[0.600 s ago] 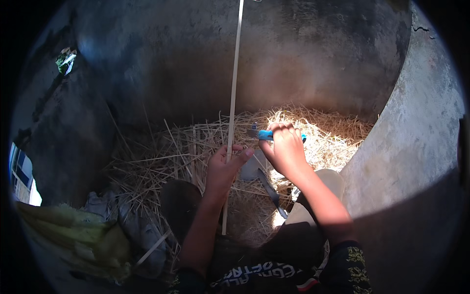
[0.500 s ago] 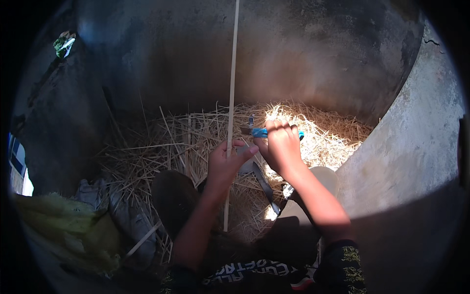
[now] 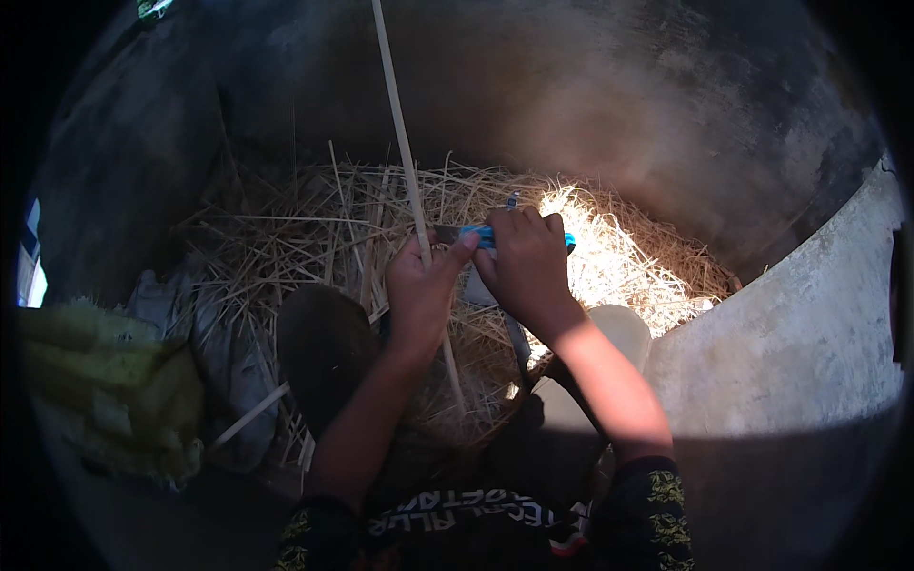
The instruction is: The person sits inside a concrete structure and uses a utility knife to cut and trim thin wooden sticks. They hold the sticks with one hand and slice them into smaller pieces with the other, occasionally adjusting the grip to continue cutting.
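A long, thin pale strip, bamboo-like, runs from the top edge down past my knees. My left hand is closed round it, with the thumb stretched toward my right hand. In my right hand is a knife with a blue handle, gripped in a fist. Its short, dark blade points left and lies at the strip, just above my left hand; whether it touches cannot be made out. Under the hands, a dark strap hangs between my knees.
Heaped pale shavings and thin slivers cover the ground ahead, sunlit on the right. A curved concrete wall surrounds me. At left lie a yellow-green sack, greyish crumpled cloth and a loose stick.
The knife has come left, bringing its blade to the strip and its handle to my left thumb. The strip's upper end now leans farther left. The whole view has shifted too.
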